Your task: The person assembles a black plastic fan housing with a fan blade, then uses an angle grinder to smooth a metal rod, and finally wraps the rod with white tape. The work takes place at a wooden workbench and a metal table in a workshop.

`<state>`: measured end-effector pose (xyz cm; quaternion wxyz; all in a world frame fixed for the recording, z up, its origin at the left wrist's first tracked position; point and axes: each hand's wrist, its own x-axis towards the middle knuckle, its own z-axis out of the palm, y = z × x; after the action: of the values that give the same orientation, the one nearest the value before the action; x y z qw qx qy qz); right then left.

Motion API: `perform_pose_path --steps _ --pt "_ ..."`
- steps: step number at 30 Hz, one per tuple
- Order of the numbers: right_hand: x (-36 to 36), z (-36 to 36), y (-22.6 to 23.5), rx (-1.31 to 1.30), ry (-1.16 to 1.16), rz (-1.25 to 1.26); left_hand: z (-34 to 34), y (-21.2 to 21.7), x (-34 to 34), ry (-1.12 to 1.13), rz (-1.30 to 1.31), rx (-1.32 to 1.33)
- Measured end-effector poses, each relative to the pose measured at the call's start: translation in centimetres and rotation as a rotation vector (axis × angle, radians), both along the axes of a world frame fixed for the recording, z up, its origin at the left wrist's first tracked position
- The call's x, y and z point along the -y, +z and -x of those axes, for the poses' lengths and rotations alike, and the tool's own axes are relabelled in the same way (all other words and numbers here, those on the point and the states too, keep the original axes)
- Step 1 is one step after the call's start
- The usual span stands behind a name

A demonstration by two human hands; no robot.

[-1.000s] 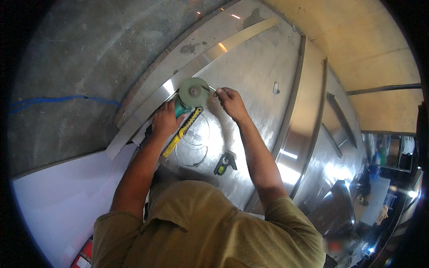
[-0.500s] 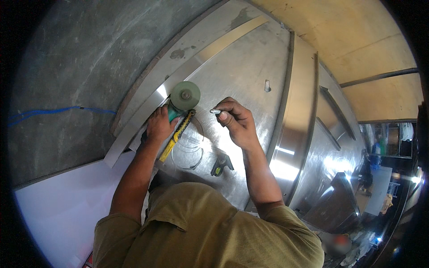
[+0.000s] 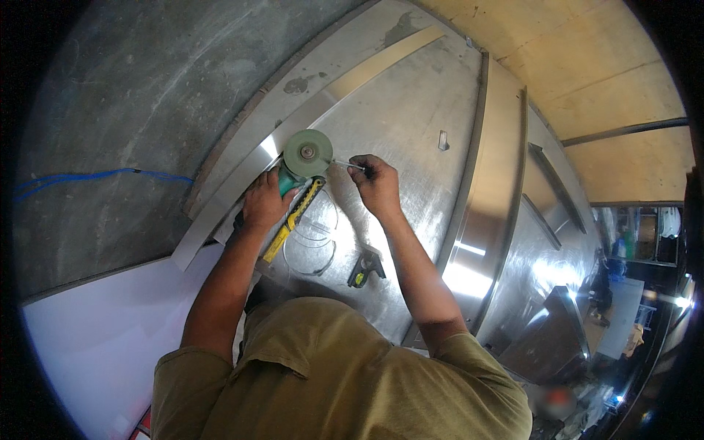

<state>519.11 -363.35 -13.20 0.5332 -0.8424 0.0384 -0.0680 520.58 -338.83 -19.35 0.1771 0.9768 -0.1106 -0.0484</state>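
Observation:
My left hand (image 3: 265,202) is wrapped round the green body of an angle grinder (image 3: 288,183), its disc (image 3: 297,141) facing up. Whether the disc spins cannot be made out. Between the thumb and fingers of my right hand (image 3: 378,185) is a thin, shiny metal rod (image 3: 347,163). The rod points left, its tip at or very close to the disc's right edge. Just below the grinder lies a long yellow-and-black hand tool (image 3: 282,235), beside a loop of thin wire (image 3: 308,273). Nearer me sits a black combination square head with a green vial (image 3: 361,273).
A large metal sheet (image 3: 411,95) spreads under my hands, with a small cut-out (image 3: 443,141) in it. Long metal strips (image 3: 480,205) stretch along the right. Blue cable (image 3: 88,182) crosses the grey floor at left, beyond a white panel (image 3: 110,337).
My right hand has moved left and slightly up, bringing the rod from apart from the disc to its right edge. My left hand stays on the grinder.

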Motion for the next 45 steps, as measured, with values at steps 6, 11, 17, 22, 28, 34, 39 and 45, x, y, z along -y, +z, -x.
perform_pose_path --steps 6,11,17,22,28,34,39,45 --pt "0.2 -0.9 -3.3 0.070 0.021 0.192 -0.1 -0.9 -0.3 -0.042 0.044 0.092" --pt "0.0 -0.7 -2.8 0.121 0.004 0.326 -0.1 -1.9 -0.5 -0.039 0.005 0.141" --pt "-0.2 -0.6 -2.7 0.095 0.006 0.222 -0.2 -1.7 -0.4 -0.038 0.006 0.103" --pt "-0.5 -1.1 -3.3 0.124 -0.001 0.255 -0.3 -1.2 -0.2 -0.020 -0.011 0.045" --pt "-0.5 -1.3 -3.8 0.097 -0.007 0.258 -0.3 -1.3 -0.4 -0.031 0.015 0.074" --pt "-0.6 -1.4 -3.4 0.108 0.010 0.315 -0.4 -1.9 -0.6 -0.046 0.038 0.116" --pt "-0.6 -1.5 -3.0 0.050 0.014 0.326 -0.4 -2.1 -0.6 -0.037 0.040 0.119" --pt "-0.4 -1.7 -3.1 0.023 0.016 0.306 -0.4 -1.8 -0.5 -0.035 0.026 0.059"
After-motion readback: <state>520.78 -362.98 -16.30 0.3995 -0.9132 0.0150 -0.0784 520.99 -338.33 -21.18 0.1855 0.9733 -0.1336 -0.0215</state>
